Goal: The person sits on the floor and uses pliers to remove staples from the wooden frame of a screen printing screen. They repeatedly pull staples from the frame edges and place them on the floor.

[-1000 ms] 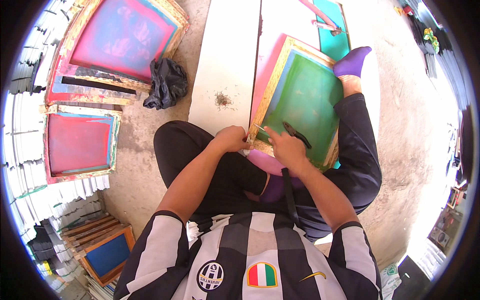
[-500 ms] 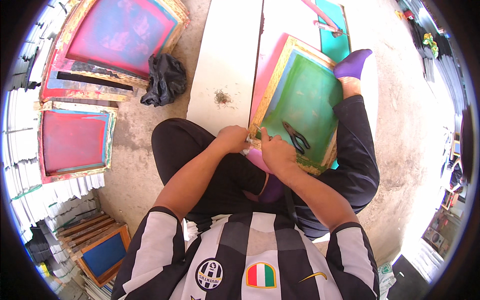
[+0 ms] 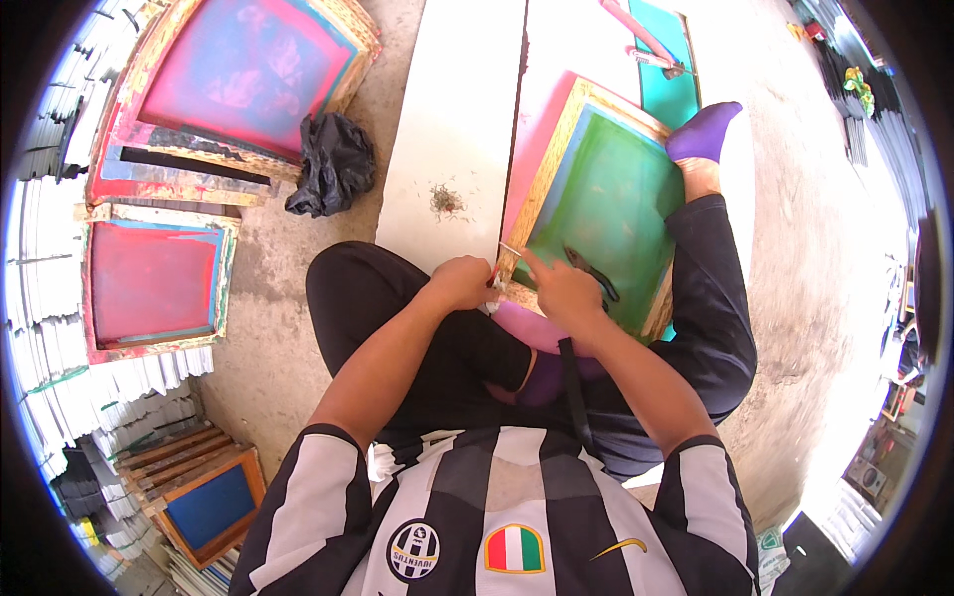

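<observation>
A wooden-framed screen with green mesh (image 3: 621, 189) lies slanted in front of me, its near-left corner between my hands. My left hand (image 3: 463, 283) is closed beside that corner, with a small white and red bit at its fingertips that I cannot make out. Held in my right hand (image 3: 568, 297) is a thin metal tool (image 3: 510, 248), its tip over the frame's left edge and my index finger stretched along it. A pair of pliers (image 3: 593, 275) rests on the mesh, partly hidden by my right hand.
Beside the frame, a small heap of dark bits (image 3: 446, 202) lies on a white board (image 3: 437, 119). At left are a black plastic bag (image 3: 336, 164) and red-meshed screens (image 3: 154, 276). A pink-handled tool (image 3: 641, 32) lies at the far end. My purple-socked foot (image 3: 704, 131) touches the frame's far side.
My right hand has shifted slightly right, and the tool's tip now shows over the frame's left edge. It covers more of the pliers. My left hand stays at the corner.
</observation>
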Tool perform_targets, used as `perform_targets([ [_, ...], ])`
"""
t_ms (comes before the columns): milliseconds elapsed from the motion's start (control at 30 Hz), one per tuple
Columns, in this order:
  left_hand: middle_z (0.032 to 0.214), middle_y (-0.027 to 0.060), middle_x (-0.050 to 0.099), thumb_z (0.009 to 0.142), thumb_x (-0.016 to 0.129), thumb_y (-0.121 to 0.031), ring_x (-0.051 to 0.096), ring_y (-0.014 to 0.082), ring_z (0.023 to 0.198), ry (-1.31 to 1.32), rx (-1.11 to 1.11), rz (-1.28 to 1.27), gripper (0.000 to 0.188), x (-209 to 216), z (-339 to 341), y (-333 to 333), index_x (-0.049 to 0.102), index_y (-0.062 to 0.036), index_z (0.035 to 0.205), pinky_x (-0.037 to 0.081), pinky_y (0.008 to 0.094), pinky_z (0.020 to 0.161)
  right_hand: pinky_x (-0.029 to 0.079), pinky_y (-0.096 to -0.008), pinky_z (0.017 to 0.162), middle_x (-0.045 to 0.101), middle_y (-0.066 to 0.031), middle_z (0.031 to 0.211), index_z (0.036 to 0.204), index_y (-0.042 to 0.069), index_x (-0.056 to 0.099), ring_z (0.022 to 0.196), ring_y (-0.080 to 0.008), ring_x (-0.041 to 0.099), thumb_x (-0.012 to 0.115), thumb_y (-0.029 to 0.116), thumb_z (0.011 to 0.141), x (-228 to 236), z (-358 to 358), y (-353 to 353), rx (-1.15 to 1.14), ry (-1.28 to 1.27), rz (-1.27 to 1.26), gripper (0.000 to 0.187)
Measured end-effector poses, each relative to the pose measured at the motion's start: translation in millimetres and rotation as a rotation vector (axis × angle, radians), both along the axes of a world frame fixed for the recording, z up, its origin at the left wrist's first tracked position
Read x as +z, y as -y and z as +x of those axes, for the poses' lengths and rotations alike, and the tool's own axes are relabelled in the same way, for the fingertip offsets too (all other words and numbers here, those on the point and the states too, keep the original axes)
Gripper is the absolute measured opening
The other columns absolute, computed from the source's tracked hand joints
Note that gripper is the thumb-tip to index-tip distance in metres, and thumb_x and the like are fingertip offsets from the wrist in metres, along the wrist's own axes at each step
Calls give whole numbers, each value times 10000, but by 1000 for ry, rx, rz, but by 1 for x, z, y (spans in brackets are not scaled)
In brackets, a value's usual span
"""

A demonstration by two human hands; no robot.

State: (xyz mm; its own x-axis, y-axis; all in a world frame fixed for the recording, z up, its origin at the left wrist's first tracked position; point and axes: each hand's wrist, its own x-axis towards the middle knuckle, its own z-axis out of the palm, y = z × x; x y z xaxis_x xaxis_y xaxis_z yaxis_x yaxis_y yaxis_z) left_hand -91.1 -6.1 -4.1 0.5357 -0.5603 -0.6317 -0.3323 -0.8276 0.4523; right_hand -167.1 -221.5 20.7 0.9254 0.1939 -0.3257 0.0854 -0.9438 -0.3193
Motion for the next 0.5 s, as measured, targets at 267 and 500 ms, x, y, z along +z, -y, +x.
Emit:
perform_targets([
  [267, 888, 209, 739, 829, 800, -512, 728, 399, 897, -2, -68, 31, 504, 9, 6, 7, 763, -18, 923, 566, 503, 795, 559, -492, 561, 667, -161, 820, 1484, 266, 534, 645, -366, 696, 564, 302, 1037, -5, -22, 8, -27, 51, -31, 449],
  [500, 887, 202, 737, 831, 802, -497, 728, 396, 893, 23, -62, 34, 473, 10, 5, 8, 761, -36, 927, 566, 508, 788, 569, -489, 567, 672, -173, 841, 1500, 263, 524, 653, -365, 699, 553, 273, 1036, -4, -21, 4, -12, 30, -78, 466],
])
